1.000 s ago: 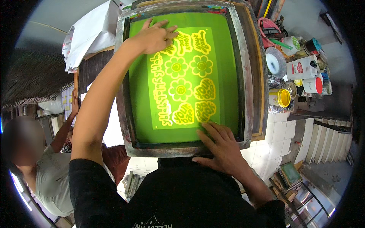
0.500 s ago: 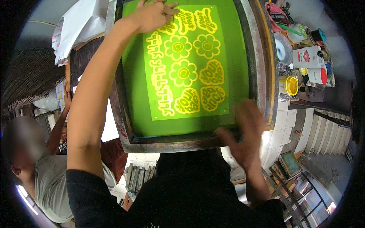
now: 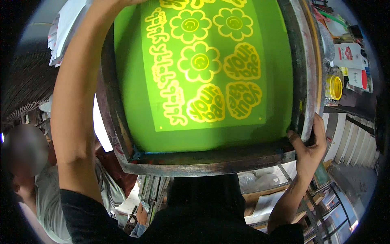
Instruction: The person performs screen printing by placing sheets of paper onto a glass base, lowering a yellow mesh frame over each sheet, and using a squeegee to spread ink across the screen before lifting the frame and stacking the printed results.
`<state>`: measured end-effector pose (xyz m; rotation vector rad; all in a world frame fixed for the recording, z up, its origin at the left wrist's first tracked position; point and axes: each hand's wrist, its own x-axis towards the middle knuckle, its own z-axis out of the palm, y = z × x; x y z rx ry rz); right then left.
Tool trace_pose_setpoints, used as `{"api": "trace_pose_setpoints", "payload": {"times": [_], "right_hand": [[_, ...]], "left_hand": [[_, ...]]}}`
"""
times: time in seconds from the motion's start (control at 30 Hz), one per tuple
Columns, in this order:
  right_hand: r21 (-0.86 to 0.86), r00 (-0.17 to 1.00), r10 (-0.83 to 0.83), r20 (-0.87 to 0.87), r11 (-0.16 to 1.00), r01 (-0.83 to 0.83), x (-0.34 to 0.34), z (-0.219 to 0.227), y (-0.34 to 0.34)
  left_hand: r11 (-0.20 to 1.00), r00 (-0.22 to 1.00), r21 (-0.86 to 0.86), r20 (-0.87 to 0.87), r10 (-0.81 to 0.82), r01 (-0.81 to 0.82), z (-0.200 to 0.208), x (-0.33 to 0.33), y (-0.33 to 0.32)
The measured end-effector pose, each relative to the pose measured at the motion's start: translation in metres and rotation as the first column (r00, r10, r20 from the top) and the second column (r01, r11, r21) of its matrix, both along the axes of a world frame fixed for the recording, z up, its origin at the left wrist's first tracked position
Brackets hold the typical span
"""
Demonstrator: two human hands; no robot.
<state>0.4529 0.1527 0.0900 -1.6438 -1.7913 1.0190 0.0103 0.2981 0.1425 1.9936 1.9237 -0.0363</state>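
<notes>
A screen printing frame (image 3: 195, 168) with dark worn bars fills the middle of the view, larger and closer to me now. Its green mesh (image 3: 211, 138) carries a paler rectangle with yellow outlined flowers, rounded lettered shapes and a column of lettering. My right hand (image 3: 310, 148) grips the near right corner, with the thumb on the inner side and the fingers around the outside. My left arm reaches along the left side to the far part of the frame. Only the wrist end of my left hand (image 3: 132, 1) shows at the top edge; its fingers are out of view.
At the right stand a yellow tub (image 3: 334, 87), a white jerrycan (image 3: 348, 55) and other containers. White sheets (image 3: 69, 24) lie far left. A person in a grey shirt (image 3: 61, 199) is at the left. A metal shelf (image 3: 264, 199) with paper and plastic is below.
My right hand has gone from a blurred, free position to gripping the near right corner. The frame has come closer and looks larger. My left hand has slid out past the top edge.
</notes>
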Motion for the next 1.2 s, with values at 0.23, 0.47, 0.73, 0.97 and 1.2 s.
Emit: {"api": "trace_pose_setpoints", "payload": {"times": [0.23,0.47,0.73,0.97,1.2], "right_hand": [[0.019,0.998,-0.051,-0.042,0.998,0.052,0.001,-0.011,-0.004],[-0.042,0.987,-0.108,-0.116,0.994,0.104,0.003,-0.012,-0.008],[0.174,0.995,-0.097,0.012,0.980,0.093,-0.022,0.008,-0.008],[-0.069,0.520,0.819,0.241,0.549,-0.833,-0.087,0.052,-0.030],[-0.020,0.498,0.762,0.413,0.554,-0.832,-0.100,0.037,-0.040]], "left_hand": [[1.000,0.998,0.008,-0.061,-0.005,0.006,0.002,0.001,0.004],[0.998,0.998,0.040,0.007,-0.056,0.055,0.004,0.000,-0.004],[0.999,0.997,0.035,-0.079,0.020,-0.017,-0.002,-0.005,0.007],[1.000,1.000,0.013,-0.029,0.003,-0.002,-0.001,-0.004,0.006],[0.999,0.999,0.009,0.016,-0.034,0.034,0.012,0.003,-0.006]]}}
